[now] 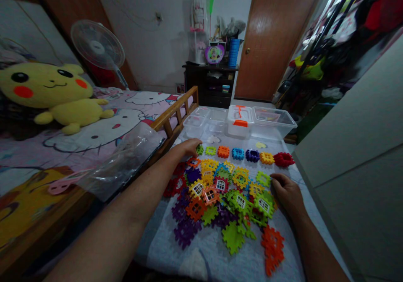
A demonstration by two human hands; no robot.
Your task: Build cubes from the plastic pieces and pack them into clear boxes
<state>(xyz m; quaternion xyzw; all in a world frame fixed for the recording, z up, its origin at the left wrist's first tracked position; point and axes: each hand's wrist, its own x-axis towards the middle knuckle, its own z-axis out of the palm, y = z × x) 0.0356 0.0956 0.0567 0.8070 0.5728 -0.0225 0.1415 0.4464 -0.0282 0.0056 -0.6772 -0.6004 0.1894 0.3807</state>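
Note:
My left hand [191, 147] reaches to the left end of a row of stacked toothed plastic blocks, its fingers closed around a dark green building block [199, 150]. On the near side of the row lies a loose heap of square interlocking blocks [208, 177] in yellow, purple, orange, red and green, some with white window inserts [240, 201]. My right hand [288, 193] is at the heap's right side with its fingers curled, close beside a light green block [262, 178]. Whether it grips anything there is hidden.
Clear plastic bins [273, 116] and a lidded box with orange clips [241, 122] stand at the back of the cloth-covered surface. A wooden bed rail [176, 110] borders the left, with a clear plastic bag [126, 156] by it. A pale cabinet [359, 147] lies to the right.

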